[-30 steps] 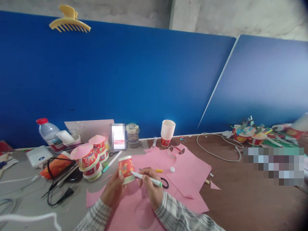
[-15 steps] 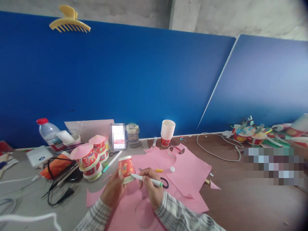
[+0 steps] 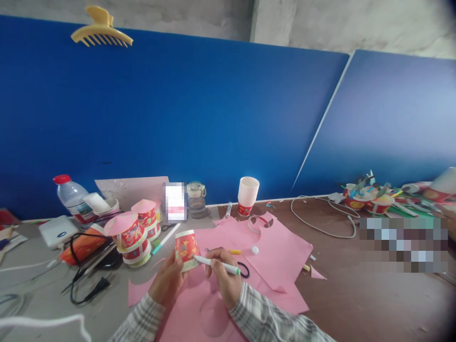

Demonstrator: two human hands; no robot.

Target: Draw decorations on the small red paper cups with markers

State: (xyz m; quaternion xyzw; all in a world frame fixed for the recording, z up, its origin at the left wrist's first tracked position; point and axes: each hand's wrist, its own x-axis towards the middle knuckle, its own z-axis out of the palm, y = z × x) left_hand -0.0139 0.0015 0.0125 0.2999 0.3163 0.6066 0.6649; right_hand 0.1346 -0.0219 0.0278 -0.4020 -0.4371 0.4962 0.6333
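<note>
My left hand [image 3: 167, 283] grips a red patterned paper cup [image 3: 185, 248], held upside down over pink paper sheets [image 3: 278, 254]. My right hand [image 3: 223, 280] pinches a white marker with a green end [image 3: 218, 265]; its tip touches the cup's lower rim. Both wrists wear plaid sleeves. A cut pink paper circle [image 3: 213, 320] lies just below my hands.
Finished cups with pink cone tops [image 3: 131, 230] stand at left beside a water bottle [image 3: 73, 197], black cables [image 3: 83, 280] and scissors. A stack of paper cups [image 3: 247, 195], a glass jar [image 3: 196, 198], a white cable [image 3: 320, 218] and craft clutter [image 3: 377, 199] line the blue partition.
</note>
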